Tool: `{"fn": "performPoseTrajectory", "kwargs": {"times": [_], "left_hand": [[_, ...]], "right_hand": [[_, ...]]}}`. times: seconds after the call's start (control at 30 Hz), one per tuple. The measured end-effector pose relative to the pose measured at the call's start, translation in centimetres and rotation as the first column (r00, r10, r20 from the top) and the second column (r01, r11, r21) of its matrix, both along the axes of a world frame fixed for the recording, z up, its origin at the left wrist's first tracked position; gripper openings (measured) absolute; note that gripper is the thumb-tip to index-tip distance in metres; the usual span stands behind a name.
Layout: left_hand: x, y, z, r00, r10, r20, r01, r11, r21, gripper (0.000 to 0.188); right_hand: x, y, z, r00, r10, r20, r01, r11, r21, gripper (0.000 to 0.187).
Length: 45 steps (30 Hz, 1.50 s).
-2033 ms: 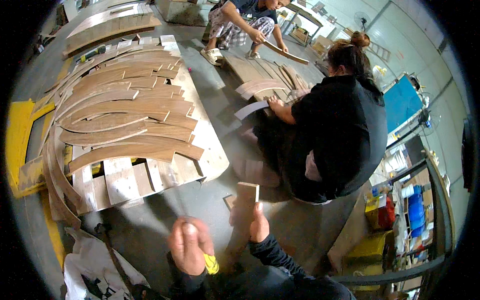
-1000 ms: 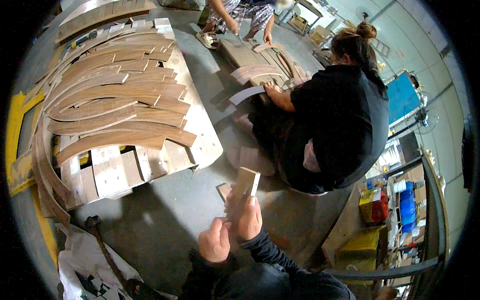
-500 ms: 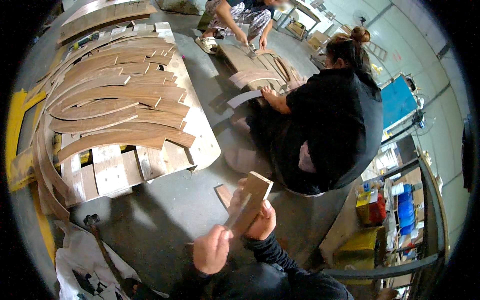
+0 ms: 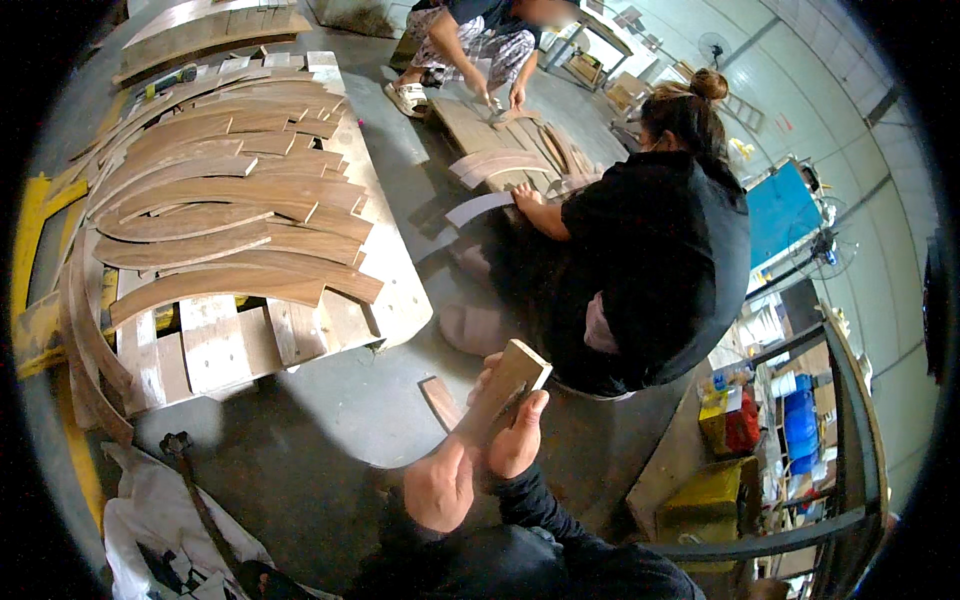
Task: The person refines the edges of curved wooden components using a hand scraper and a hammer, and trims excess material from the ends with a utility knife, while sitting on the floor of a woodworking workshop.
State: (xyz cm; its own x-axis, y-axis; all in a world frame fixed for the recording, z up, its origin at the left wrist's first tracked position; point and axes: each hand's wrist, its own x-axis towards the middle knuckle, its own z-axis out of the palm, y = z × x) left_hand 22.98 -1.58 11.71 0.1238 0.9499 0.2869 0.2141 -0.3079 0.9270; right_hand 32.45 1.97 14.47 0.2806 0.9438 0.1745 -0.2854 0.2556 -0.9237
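A short, flat wooden piece (image 4: 500, 392) with a pale cut end slants up and away in front of me. My right hand (image 4: 516, 440) grips it, thumb along the right side and fingertips showing past its left edge. Against the near part of the wood, my left hand (image 4: 440, 490) is closed; whatever its fingers hold is hidden. On the floor just beyond lies another small wooden strip (image 4: 440, 402).
Many curved wooden slats (image 4: 220, 190) lie on a pallet (image 4: 400, 300) at left. A person in black (image 4: 650, 250) sits close ahead, touching a pale curved strip (image 4: 480, 208). Another person crouches beyond a low wooden platform (image 4: 460, 125). A metal-framed rack (image 4: 850, 400) stands at right.
My left hand has moved slightly right and nearer to me along the wood. The wooden piece has tilted a little in my right hand. The crouching person's hands have shifted.
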Motion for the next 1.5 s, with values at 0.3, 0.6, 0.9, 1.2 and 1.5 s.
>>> {"fn": "performPoseTrajectory", "kwargs": {"times": [0.3, 0.6, 0.9, 1.2, 1.5], "left_hand": [[-9.1, 5.9, -5.2, 0.892, 0.390, 0.230, -0.288, 0.881, -0.377, 0.032], [-6.0, 3.0, -1.6, 0.804, 0.118, 0.583, 0.134, 0.919, -0.371, 0.028], [-5.5, 11.6, 4.7, 0.935, -0.255, -0.245, 0.308, 0.928, 0.209, 0.057], [-1.8, 11.8, 5.7, 0.841, -0.359, -0.405, 0.441, 0.888, 0.129, 0.049], [-4.1, 15.4, 5.5, 0.775, -0.499, -0.388, 0.583, 0.801, 0.134, 0.045]], "right_hand": [[0.6, -0.9, 0.7, 0.977, -0.149, 0.150, 0.145, 0.989, 0.035, 0.064], [-0.9, 2.1, 2.8, 0.870, 0.451, 0.197, -0.337, 0.837, -0.430, 0.031], [1.6, 0.6, 4.1, 0.837, 0.333, 0.434, -0.351, 0.936, -0.040, 0.031], [7.1, -9.4, 7.3, 0.721, -0.036, 0.692, 0.082, 0.996, -0.034, 0.047], [18.1, -31.9, 32.7, -0.725, -0.520, 0.452, 0.358, 0.277, 0.892, 0.028]]}}
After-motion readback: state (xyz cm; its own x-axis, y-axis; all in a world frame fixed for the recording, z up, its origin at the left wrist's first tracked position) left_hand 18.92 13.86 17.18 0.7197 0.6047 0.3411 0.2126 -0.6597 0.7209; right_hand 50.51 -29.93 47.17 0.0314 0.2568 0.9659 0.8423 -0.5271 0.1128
